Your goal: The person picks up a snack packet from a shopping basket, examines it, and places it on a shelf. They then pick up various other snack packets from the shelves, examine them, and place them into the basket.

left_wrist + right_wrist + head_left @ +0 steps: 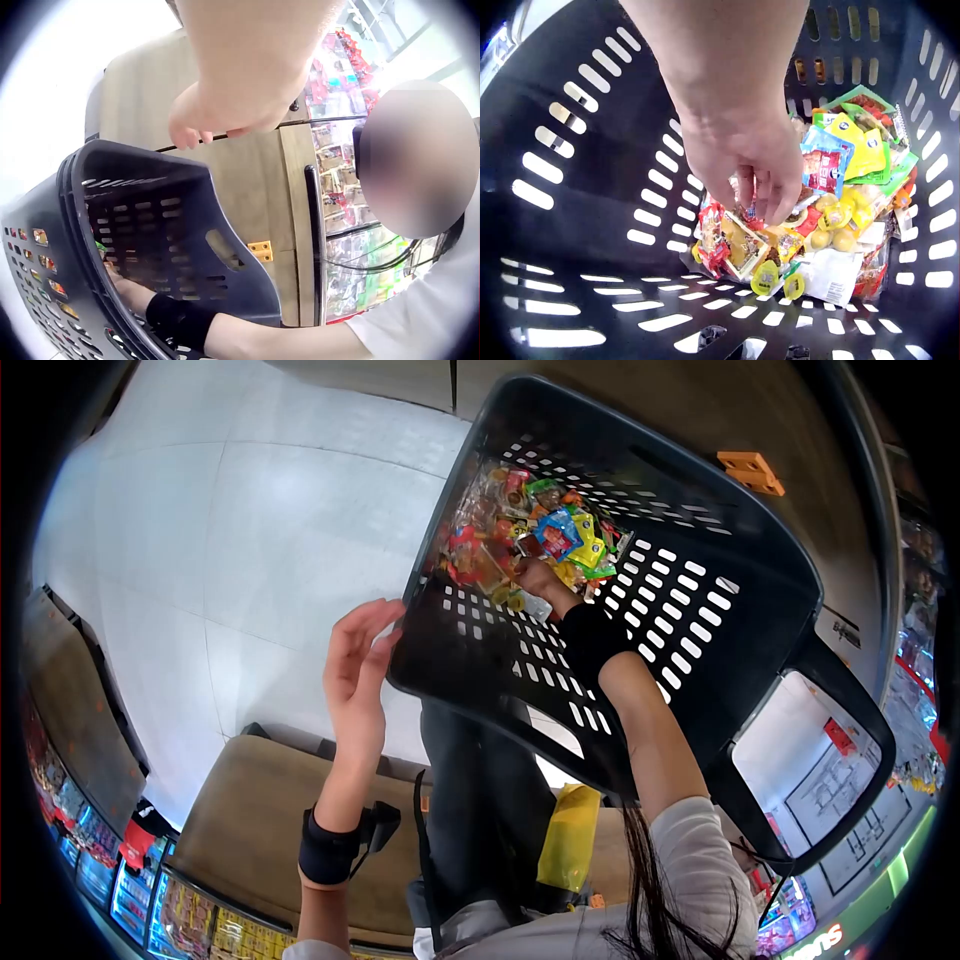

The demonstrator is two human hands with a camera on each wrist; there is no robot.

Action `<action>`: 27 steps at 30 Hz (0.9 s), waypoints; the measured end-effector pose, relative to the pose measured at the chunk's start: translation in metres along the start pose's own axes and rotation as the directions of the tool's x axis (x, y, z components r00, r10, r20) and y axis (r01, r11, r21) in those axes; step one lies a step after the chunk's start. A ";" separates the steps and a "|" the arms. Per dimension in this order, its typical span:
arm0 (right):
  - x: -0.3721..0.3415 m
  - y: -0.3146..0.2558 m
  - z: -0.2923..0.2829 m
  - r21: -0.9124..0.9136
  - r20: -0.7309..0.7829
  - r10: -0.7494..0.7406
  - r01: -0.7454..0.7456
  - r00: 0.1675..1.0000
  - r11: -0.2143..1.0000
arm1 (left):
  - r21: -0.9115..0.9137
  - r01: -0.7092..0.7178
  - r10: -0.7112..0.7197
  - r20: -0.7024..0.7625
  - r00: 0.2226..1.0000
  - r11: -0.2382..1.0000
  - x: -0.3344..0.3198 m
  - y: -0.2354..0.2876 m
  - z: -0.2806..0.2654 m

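Note:
A dark plastic basket [640,460] with slotted walls holds a heap of small snack packets [560,535] at one end. My right hand [545,582] reaches down inside it. In the right wrist view, the bent fingers of my right hand [742,157] touch the heap [832,217] beside red-wrapped packets [714,236]; whether they pinch one is hidden. Blue and yellow packets [866,150] lie to their right. My left hand [355,660] is raised beside the basket's near left corner, fingers relaxed; the left wrist view shows this hand [232,97] above the rim [142,150], holding nothing.
Brown cabinets [300,830] stand below and left of the pale floor [250,510]. A yellow bag [570,840] is near my legs. An orange piece [752,472] shows beyond the basket, whose handle [870,760] juts out at the right. Packed shelves line the edges.

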State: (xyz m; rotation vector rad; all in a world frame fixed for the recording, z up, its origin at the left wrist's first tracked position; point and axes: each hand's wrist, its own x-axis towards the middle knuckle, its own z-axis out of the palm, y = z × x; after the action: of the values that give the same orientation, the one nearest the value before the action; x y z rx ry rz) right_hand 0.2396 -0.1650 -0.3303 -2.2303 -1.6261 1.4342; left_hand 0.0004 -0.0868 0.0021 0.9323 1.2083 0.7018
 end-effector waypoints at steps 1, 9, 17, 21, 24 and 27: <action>0.005 0.000 0.003 -0.013 -0.048 -0.041 0.041 0.998 0.999 | -0.009 -0.004 0.004 -0.001 1.000 1.000 0.003 -0.002 0.000; 0.039 0.001 0.004 0.090 -0.184 -0.091 0.109 0.979 0.990 | -0.028 -0.057 0.059 0.056 0.997 0.998 0.012 -0.019 -0.005; 0.077 0.015 0.037 -0.032 -0.024 0.114 -0.114 0.993 0.993 | 0.014 -0.029 0.028 0.038 0.999 0.999 0.013 -0.023 -0.013; 0.058 0.003 0.021 0.018 -0.096 -0.017 0.019 0.995 1.000 | 0.048 -0.018 0.017 0.015 1.000 0.999 0.006 -0.009 -0.009; 0.028 -0.047 -0.041 -0.084 -0.081 0.065 -0.072 0.995 0.994 | 0.062 -0.033 0.030 0.042 0.999 0.998 -0.005 0.015 -0.004; 0.000 -0.067 -0.090 -0.012 -0.115 0.139 -0.141 0.984 0.990 | 0.059 -0.053 0.048 0.089 0.995 0.997 -0.021 0.044 0.001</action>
State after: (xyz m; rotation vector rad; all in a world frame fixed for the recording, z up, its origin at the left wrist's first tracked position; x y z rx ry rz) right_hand 0.2513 -0.0933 -0.2451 -2.4321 -1.4836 1.2968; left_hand -0.0025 -0.0852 0.0506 1.0375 1.1370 0.6603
